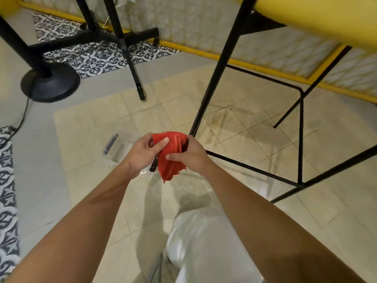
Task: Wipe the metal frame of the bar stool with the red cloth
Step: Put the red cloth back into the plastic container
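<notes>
The floor (102, 123) was beige tile, bordered by grey strips and patterned tile (98, 56). On it stood a round black base (50, 82) with a cable (23, 117) trailing away, a tripod leg (141, 94), the black-legged stool (214, 78) and a blurred clear box (120, 147).

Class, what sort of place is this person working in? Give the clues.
Probably an indoor café or bar: a tall black metal stool frame under a yellow seat, and patterned floor tiles.
</notes>
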### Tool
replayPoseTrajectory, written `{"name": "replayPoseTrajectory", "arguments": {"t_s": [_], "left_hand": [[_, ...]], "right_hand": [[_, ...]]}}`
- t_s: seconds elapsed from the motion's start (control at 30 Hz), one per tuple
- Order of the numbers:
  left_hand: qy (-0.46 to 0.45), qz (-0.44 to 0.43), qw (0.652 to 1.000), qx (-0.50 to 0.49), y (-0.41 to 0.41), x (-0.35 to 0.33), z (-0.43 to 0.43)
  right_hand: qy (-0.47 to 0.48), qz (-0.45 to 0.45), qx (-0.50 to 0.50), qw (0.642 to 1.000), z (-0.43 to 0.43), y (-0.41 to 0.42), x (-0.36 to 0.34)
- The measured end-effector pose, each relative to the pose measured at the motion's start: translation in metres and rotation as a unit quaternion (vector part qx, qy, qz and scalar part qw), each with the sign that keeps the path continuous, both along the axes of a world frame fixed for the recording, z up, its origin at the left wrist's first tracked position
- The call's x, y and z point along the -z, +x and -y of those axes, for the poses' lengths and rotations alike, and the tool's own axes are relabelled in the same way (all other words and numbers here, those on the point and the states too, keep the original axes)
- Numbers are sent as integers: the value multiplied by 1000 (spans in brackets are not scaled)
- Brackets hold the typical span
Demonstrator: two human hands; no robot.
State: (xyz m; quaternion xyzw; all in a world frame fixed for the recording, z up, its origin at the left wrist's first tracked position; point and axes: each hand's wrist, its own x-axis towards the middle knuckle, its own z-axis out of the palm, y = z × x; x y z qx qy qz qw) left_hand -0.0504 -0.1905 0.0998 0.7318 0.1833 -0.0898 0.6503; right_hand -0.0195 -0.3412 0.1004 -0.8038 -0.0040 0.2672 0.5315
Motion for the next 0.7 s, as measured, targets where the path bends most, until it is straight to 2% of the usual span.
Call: {"name": "replayPoseTrajectory", "arguments": {"t_s": [0.2, 0.43, 0.6, 0.7], "left_hand": [[-4, 21, 996, -90, -2, 14, -30], [7, 38, 985, -171, 23, 49, -58], [-47, -2, 968, -246, 36, 81, -81], [-93, -10, 962, -257, 42, 100, -88]], "right_hand": [[-23, -36, -66, 997, -37, 11, 9], [26, -72, -54, 996, -74, 30, 41], [28, -70, -112, 991, -88, 48, 71], [22, -69, -126, 989, -100, 61, 86]]}}
